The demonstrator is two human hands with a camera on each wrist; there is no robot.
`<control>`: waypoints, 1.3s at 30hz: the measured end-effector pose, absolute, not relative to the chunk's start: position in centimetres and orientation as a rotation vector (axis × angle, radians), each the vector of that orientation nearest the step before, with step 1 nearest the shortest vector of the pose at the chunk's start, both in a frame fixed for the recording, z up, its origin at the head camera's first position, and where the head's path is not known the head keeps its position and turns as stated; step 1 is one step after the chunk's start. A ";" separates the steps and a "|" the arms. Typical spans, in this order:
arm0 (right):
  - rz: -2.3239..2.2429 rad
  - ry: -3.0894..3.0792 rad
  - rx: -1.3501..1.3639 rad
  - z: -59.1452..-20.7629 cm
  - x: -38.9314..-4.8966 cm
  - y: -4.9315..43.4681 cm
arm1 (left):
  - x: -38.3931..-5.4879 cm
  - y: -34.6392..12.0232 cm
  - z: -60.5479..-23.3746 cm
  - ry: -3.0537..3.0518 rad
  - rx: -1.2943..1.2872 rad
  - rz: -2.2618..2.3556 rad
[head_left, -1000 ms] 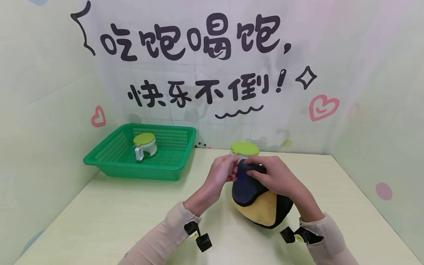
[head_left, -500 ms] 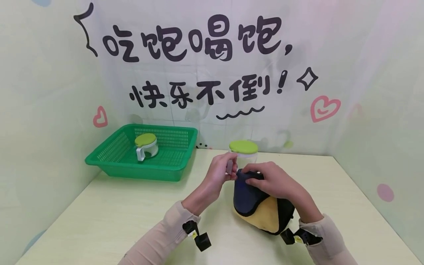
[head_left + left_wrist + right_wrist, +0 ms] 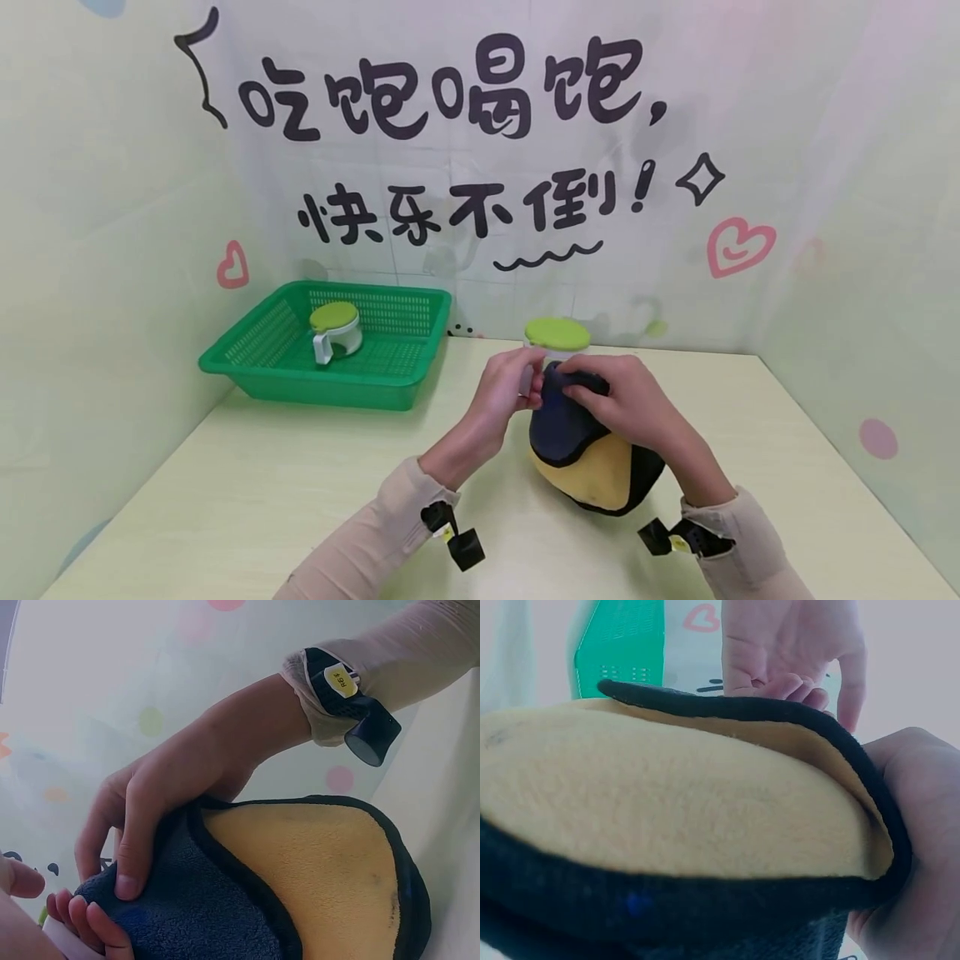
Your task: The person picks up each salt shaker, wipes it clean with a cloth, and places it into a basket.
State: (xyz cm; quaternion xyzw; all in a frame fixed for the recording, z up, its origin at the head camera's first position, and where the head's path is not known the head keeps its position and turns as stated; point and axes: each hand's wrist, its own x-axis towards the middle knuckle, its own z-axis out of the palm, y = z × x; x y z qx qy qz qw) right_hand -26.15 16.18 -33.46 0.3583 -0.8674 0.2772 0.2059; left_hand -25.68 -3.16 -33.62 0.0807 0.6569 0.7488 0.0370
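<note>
A clear jar with a green lid [image 3: 557,333] stands towards the back of the table, its body mostly hidden by hands and cloth. My left hand [image 3: 498,396] curls its fingers round the jar's pale handle [image 3: 527,379]. A cloth, navy on one side and yellow on the other with black edging [image 3: 588,475], drapes down in front of the jar. My right hand [image 3: 626,400] pinches the upper part of this cloth, against or very near the jar. In the left wrist view the right thumb presses on the navy side of the cloth [image 3: 202,900], beside the left fingertips.
A green basket [image 3: 322,392] stands at the back left of the table [image 3: 300,500]. Inside it sits a second green-lidded jar [image 3: 335,325] with a white handle. A printed sheet [image 3: 480,167] forms the back wall, with further sheets at both sides.
The right hand drew the cloth down towards me, showing more of the jar, then brought it back up near the lid. The left hand kept its grip on the handle.
</note>
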 end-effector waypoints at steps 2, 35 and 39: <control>0.777 -2.400 0.993 -33.4 -26.1 16.2 | -25.7 -3.1 -33.6 2.022 0.245 2.295; 0.811 -2.620 0.979 -34.0 -26.1 15.4 | -25.6 -3.6 -33.1 1.956 0.249 2.308; 0.799 -2.620 0.989 -34.1 -26.1 15.2 | -25.5 -3.8 -33.2 1.960 0.245 2.303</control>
